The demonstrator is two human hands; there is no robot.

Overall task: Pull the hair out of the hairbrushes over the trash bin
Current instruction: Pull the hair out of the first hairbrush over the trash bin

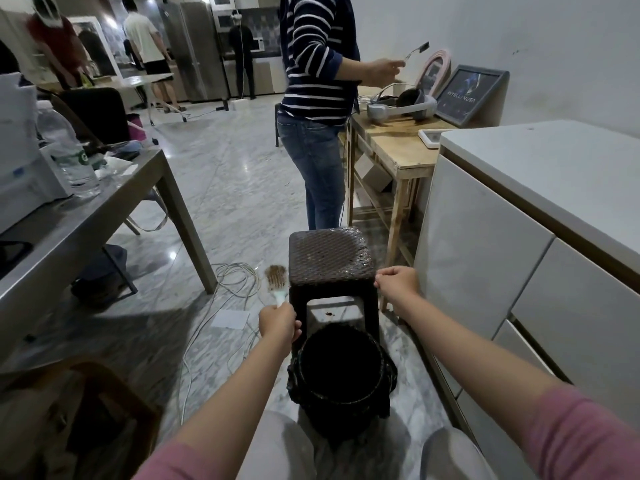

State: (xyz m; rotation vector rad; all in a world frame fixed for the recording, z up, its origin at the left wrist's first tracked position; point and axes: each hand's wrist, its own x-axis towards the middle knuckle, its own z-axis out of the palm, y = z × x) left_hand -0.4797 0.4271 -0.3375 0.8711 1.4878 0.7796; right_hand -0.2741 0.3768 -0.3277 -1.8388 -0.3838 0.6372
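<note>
My left hand (278,322) grips the pale handle of a hairbrush (277,280). The brush head points up and away, and brown hair is matted in its bristles. It is held left of a dark woven stool (330,259), just beyond the rim of the black trash bin (341,375) lined with a black bag that stands between my knees. My right hand (398,282) is at the stool's near right corner with its fingers curled. Whether it holds anything, I cannot make out.
A person in a striped top (318,60) stands behind the stool holding a small tool. A wooden side table (398,147) and white cabinets (519,237) are on the right. A grey table (86,216) with a water bottle stands on the left. Cables (235,275) lie on the marble floor.
</note>
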